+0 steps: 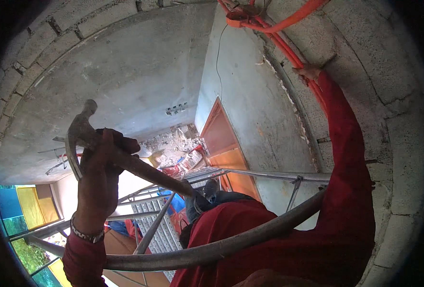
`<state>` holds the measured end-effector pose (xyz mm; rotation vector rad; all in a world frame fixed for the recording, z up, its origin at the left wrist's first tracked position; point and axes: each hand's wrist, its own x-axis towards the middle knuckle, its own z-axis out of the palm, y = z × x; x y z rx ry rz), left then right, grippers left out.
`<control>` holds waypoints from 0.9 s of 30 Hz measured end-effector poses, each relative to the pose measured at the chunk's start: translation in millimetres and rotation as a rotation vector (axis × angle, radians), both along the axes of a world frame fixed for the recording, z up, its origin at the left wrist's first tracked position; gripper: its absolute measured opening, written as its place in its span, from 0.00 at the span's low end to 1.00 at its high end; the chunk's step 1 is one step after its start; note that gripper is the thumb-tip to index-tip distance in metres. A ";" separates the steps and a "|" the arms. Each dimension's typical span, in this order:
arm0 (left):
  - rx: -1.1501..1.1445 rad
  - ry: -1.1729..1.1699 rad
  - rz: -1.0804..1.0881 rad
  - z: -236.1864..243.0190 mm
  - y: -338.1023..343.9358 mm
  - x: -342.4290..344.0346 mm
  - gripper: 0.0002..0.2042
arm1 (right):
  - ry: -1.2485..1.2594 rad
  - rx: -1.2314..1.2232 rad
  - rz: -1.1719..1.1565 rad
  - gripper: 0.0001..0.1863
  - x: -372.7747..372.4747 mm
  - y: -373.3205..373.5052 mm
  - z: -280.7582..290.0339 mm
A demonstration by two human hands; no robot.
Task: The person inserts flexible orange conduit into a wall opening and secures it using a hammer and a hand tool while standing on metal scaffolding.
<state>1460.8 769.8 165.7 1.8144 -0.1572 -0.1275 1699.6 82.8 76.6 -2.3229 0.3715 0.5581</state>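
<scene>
My left hand [107, 162] grips a claw hammer [149, 172] high on its handle, close to the metal head, which points up on the left, with the handle slanting down to the right. My right hand [308, 72] is up at the wall on the upper right, closed around orange flexible conduits [284, 47] that run along a channel in the blockwork. Above it the conduits meet an orange round box [237, 18]. A curved grey metal tube [212, 251] crosses in front of my red-clad body.
Below are metal scaffold rails [283, 176], a perforated metal platform [149, 217], a wooden door [224, 146] and rubble [176, 146] on the floor. A plastered surface [135, 71] spans the upper left, coloured panes [30, 203] are at lower left, and blockwork [394, 143] lines the right.
</scene>
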 end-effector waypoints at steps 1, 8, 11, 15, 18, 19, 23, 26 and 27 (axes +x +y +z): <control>0.088 -0.021 -0.050 -0.4 0.9 -0.1 0.15 | -0.001 0.001 0.000 0.21 2.9 -0.6 -1.9; -0.209 0.187 -0.038 0.0 -9.8 -5.4 0.13 | -0.008 -0.085 0.046 0.18 5.2 -16.5 -11.0; -0.421 0.342 0.030 -5.1 -11.0 -8.8 0.15 | -0.005 -0.150 0.087 0.19 9.2 -9.0 -8.1; -0.305 0.299 0.041 0.8 -18.9 -10.2 0.14 | -0.049 -0.172 0.159 0.30 1.9 -13.9 -8.4; -0.325 0.310 0.026 -1.0 -17.6 -9.0 0.14 | 0.061 -0.207 0.067 0.22 2.9 -14.0 -7.1; -0.349 0.334 0.022 -1.9 -17.1 -8.7 0.14 | 0.061 -0.206 0.063 0.22 -1.5 -13.2 -7.0; -0.007 0.001 -0.098 -3.1 -16.3 -11.5 0.14 | -0.274 -0.511 -0.003 0.26 -20.9 46.4 -9.6; -0.255 0.342 -0.035 -6.8 -15.4 -9.6 0.12 | -0.549 -1.120 0.168 0.26 -23.6 52.5 -33.7; -0.165 0.254 -0.015 -9.6 -18.6 -12.4 0.13 | -0.704 -1.369 0.250 0.24 -23.2 53.6 -40.4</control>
